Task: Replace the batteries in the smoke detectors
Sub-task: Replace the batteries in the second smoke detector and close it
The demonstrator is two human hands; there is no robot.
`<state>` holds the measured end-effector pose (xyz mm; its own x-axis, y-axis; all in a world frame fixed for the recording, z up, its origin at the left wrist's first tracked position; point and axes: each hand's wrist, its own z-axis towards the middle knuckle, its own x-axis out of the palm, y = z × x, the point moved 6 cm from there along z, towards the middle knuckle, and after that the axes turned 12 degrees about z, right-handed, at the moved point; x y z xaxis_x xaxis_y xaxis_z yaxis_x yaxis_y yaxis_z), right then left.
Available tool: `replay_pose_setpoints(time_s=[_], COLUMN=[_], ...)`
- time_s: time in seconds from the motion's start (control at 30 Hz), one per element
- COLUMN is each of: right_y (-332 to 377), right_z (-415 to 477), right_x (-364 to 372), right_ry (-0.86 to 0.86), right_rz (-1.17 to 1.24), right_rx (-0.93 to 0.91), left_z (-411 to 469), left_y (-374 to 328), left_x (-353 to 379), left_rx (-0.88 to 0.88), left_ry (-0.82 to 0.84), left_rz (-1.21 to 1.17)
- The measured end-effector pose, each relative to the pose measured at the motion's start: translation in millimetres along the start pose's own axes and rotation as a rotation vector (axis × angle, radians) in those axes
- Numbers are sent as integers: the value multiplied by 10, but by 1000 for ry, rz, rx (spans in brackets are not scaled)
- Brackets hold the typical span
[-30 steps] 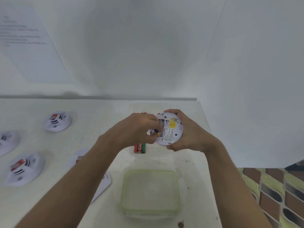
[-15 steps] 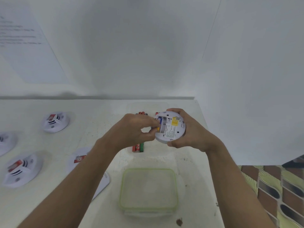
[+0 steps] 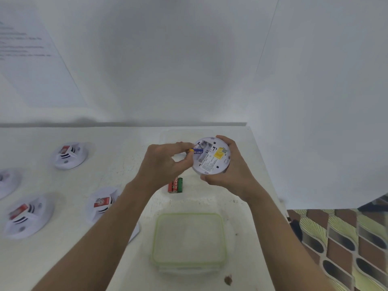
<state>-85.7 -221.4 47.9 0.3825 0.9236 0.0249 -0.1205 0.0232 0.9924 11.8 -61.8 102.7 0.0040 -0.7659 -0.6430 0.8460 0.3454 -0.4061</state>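
Right hand holds a round white detector above the far right part of the desk. Its back faces the camera. Fingers curl over the top rim, thumb wraps the lower rim: clamped on it. Yellow label sits right of centre on the back, with small print below it that is too small to read.

Battery bay is open at the detector's upper left. A blue battery lies slanted in the bay, its yellow end sticking out toward the left hand. That hand pinches the yellow end at the fingertips, with the thumb curled underneath near the detector's rim. Remaining fingers are folded into the palm.

Two loose batteries, one red and one green, lie side by side and touching on the desk just below the left hand.

Nearer the camera, between the forearms, sits a clear box with a green-rimmed lid, closed. Contents cannot be made out. A small brown spot marks the desk by the box's near right corner.

Four other detectors lie on the left side of the desk, well apart, each showing a red patch and dark slots. The nearest one is partly hidden by the left forearm.

White wall behind; a printed sheet hangs on it upper left, text blurred. Patterned floor shows at lower right, past the desk edge.
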Motion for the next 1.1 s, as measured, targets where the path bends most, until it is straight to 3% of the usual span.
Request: replay_pose_setpoints(time_s=[0.13, 0.2, 0.43, 0.53, 0.83, 1.1], right_y=[-68, -81, -98, -106, -137, -149], right_z=[1, -9, -81, -111, -140, -73], right_x=[-88, -142, -160, -129, -125, -212], right_ry=[-152, -222, -378, -389, -344, -343], right_rz=[50, 82, 133, 143, 142, 142], right_rx=[-17, -30, -85, -84, -56, -62], left_z=[-62, -106, -295, -295, -302, -188], left_y=[120, 234, 363, 359, 383, 395], left_x=[-18, 42, 474, 639, 908, 842], left_rx=[-187, -293, -320, -248, -164, -183], left_ry=[-64, -12, 540, 739, 888, 870], left_rz=[-121, -148, 11, 236, 583, 479])
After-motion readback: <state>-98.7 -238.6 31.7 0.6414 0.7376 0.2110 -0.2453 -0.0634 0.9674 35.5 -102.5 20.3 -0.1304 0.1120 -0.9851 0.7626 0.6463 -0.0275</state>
